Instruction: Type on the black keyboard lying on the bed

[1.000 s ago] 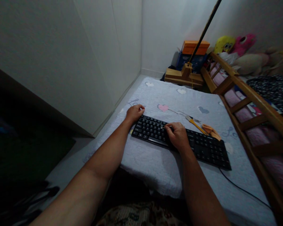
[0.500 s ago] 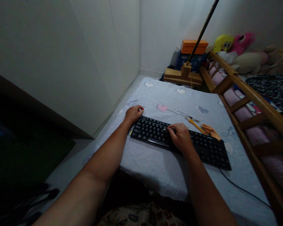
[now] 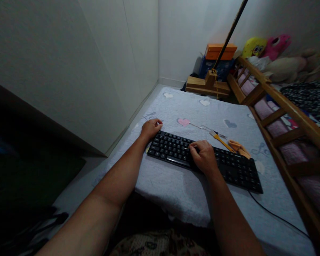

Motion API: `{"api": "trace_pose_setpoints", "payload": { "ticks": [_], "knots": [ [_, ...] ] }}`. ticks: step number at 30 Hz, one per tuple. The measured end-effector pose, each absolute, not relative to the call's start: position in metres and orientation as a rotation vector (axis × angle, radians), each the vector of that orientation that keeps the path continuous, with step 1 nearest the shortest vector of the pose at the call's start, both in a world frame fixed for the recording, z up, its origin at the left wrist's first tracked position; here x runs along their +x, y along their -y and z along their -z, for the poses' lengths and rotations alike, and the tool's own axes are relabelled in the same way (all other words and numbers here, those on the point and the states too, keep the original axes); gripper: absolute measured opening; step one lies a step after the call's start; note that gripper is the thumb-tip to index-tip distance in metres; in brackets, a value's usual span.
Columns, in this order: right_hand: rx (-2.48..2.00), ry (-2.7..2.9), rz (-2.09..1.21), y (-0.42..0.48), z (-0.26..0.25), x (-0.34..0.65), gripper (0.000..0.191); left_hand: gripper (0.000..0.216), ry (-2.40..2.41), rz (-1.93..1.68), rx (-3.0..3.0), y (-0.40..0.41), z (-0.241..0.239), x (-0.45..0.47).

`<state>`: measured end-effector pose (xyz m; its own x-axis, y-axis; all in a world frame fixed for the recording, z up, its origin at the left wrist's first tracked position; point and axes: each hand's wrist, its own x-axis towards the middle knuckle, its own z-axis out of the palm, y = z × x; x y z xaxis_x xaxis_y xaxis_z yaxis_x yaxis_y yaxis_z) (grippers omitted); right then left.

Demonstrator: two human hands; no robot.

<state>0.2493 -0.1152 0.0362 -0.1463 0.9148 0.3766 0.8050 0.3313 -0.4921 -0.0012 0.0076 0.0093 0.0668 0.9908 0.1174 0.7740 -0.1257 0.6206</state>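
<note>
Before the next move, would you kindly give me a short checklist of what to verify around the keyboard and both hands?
1. Keyboard lying keys-up on the patterned cover: ok.
2. Left hand at the keyboard's far left corner: ok; how firmly it steadies it, cannot tell.
3. Right hand pinching the thin stick: ok.
4. Stick's pale tip touching between keys: cannot tell; it is too small.
5. Yellow-handled brush lying beyond the keyboard, off the keys: ok.
6. Cable unplugged: cannot tell; its far end is out of sight.
</note>
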Motion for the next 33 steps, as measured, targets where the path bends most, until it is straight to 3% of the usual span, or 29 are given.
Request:
{"api": "trace_pose_setpoints", "payload": {
  "ticks": [33],
  "knots": [
    [-1.474, 1.957, -0.268, 0.1171, -0.0363, 0.2476, 0.015, 0.026, -1.756, -0.753, 1.967, -0.0085, -0.0085, -0.0018]
  ]
}}
